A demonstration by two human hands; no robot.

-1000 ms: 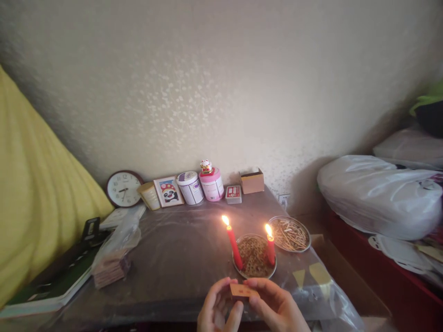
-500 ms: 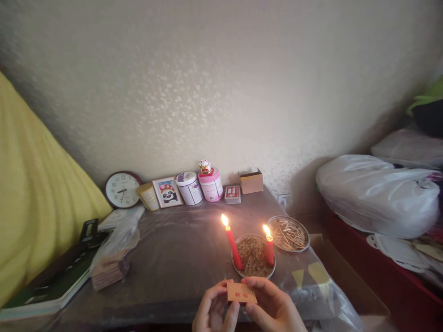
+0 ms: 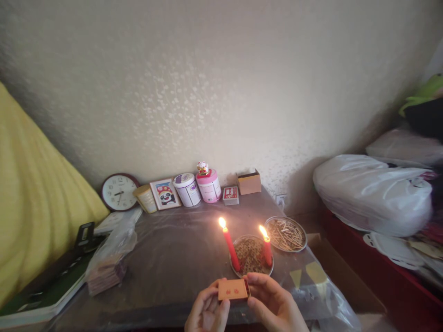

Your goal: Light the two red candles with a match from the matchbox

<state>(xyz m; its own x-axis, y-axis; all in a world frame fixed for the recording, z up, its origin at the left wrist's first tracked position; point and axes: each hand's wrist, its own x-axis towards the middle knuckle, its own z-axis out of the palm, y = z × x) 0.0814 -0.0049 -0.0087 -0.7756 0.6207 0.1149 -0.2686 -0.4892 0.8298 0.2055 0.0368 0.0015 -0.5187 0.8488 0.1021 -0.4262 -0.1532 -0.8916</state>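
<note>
Both my hands hold a small orange matchbox (image 3: 233, 289) low in the middle of the view, just above the table's near edge. My left hand (image 3: 206, 311) grips its left end and my right hand (image 3: 273, 305) grips its right end. Right behind the box stands a round metal dish (image 3: 251, 256) with brownish bits and two lit red candles (image 3: 230, 248), both flames burning. A second metal dish (image 3: 285, 233) full of matchsticks sits behind it to the right.
A plastic-covered table (image 3: 180, 258) stands against the wall. Along its back are a clock (image 3: 118, 192), a panda picture, two tubs, a small red box and a cardboard box (image 3: 249, 182). A bagged stack (image 3: 107, 266) lies left, white bags (image 3: 372, 193) right.
My hands have turned the matchbox from nearly edge-on to face me and shifted slightly left. The view has drifted a little right.
</note>
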